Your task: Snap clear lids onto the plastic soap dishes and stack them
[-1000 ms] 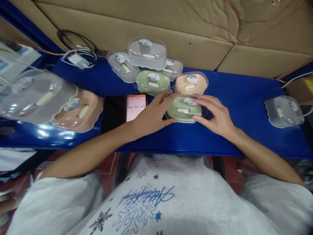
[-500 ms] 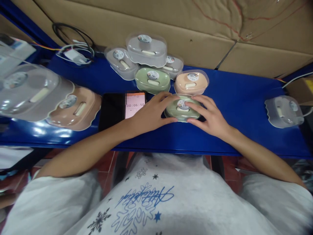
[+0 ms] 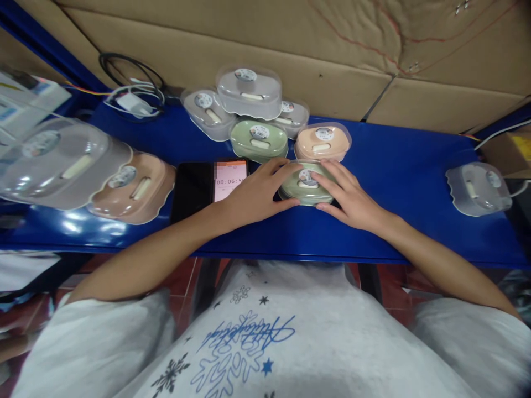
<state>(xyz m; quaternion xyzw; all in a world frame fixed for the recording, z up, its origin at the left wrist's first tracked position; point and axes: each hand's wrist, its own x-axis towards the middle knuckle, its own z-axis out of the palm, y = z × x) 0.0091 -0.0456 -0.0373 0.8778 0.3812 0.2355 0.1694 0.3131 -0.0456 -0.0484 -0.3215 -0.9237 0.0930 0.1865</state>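
Note:
A green soap box [image 3: 311,190] with a clear lid and a round label lies on the blue table in front of me. My left hand [image 3: 263,190] is wrapped around its left end, thumb at the near edge and fingers over the far edge. From the other side my right hand [image 3: 352,199] grips the right end, with a finger on the lid by the label. Just behind it stand a peach soap box [image 3: 321,142] and another green soap box [image 3: 258,141], both under clear lids.
Grey soap boxes [image 3: 249,94] are stacked against the cardboard wall. More boxes, grey [image 3: 53,166] and brown-peach [image 3: 133,193], sit at the left. A phone [image 3: 229,182] showing a timer lies by my left forearm. Coiled cables [image 3: 135,97] are behind; a clear lid [image 3: 479,190] is far right.
Both hands keep their hold on the green soap box. The right hand has shifted slightly left, and the view has tilted a little.

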